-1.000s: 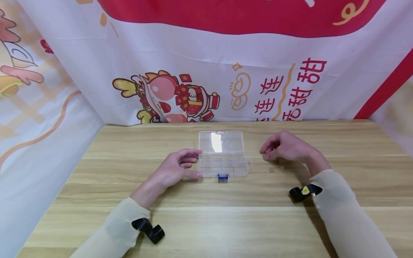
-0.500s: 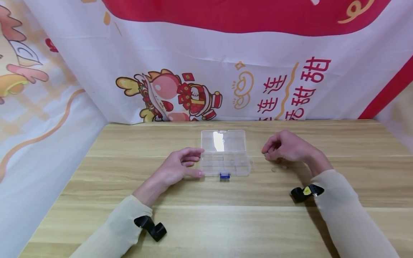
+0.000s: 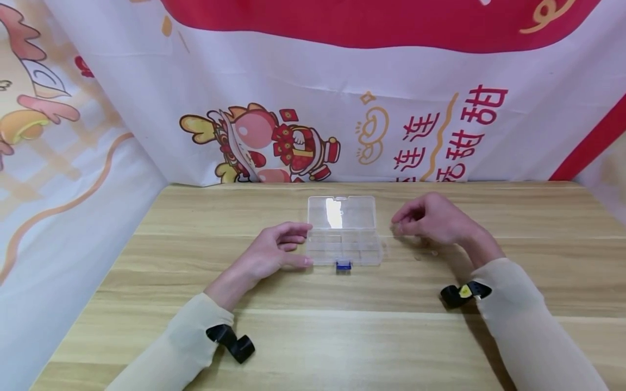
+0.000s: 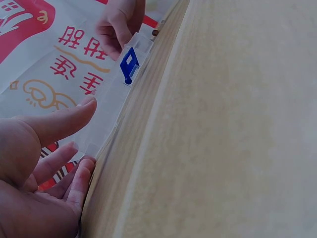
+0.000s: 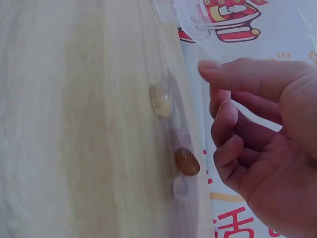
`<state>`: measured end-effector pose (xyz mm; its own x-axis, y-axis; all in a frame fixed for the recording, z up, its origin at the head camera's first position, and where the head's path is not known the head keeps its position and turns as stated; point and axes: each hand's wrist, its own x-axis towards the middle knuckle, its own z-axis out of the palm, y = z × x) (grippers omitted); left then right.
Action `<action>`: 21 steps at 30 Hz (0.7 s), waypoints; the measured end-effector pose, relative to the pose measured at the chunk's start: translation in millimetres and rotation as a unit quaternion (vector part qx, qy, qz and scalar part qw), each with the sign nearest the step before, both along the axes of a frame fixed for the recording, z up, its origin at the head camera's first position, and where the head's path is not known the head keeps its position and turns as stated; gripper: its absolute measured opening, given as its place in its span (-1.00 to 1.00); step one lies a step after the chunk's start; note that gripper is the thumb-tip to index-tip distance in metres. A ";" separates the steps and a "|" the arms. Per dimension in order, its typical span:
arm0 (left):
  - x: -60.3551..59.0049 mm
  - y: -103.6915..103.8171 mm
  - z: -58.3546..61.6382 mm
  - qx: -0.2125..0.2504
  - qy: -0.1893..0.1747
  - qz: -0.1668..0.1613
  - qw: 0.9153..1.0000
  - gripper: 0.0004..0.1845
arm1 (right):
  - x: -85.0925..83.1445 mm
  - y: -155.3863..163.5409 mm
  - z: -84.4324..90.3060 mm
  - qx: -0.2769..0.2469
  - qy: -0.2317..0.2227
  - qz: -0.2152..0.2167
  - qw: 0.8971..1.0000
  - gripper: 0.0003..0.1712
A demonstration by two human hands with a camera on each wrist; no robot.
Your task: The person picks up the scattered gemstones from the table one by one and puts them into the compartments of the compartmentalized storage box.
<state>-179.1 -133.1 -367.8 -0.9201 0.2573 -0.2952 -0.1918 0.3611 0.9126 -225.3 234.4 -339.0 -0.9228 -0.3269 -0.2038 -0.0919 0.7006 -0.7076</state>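
Note:
A clear plastic compartment box (image 3: 320, 255) lies on the table with its lid folded back and a blue latch (image 3: 343, 265) at the front. My left hand (image 3: 274, 250) holds its left end, thumb at the front corner and fingertips near the hinge. To the right of the box, my right hand (image 3: 435, 220) has thumb and index finger together, pinching what looks like a small clear pebble, barely visible at the fingertips. In the right wrist view, a brown oval pebble (image 5: 187, 161) and a clear pebble (image 5: 161, 100) lie on the table below the hand.
More clear pebbles, such as this small one (image 5: 181, 188), lie beside the brown one. A printed white and red cloth (image 3: 293, 70) hangs behind the wooden table (image 3: 313, 342) and at its left side. Both sleeves carry black wrist mounts.
My right hand has risen slightly from the table and shifted left, nearer the box. The left hand keeps its place on the box. The whole head view has drifted slightly.

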 end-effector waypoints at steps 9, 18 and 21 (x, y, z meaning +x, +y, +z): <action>-1.3 0.1 -1.3 -0.001 0.000 0.000 1.000 -0.26 | 4.0 -9.4 6.6 -0.017 -0.008 -0.023 1.000 -0.76; -2.0 1.2 -0.6 0.002 0.005 -0.003 1.000 -0.25 | 6.2 -18.7 8.2 -0.013 0.034 -0.020 0.999 -0.78; -1.6 0.3 -0.9 0.007 0.010 -0.004 1.000 -0.23 | 5.7 -23.6 8.3 -0.015 0.054 -0.011 0.998 -0.79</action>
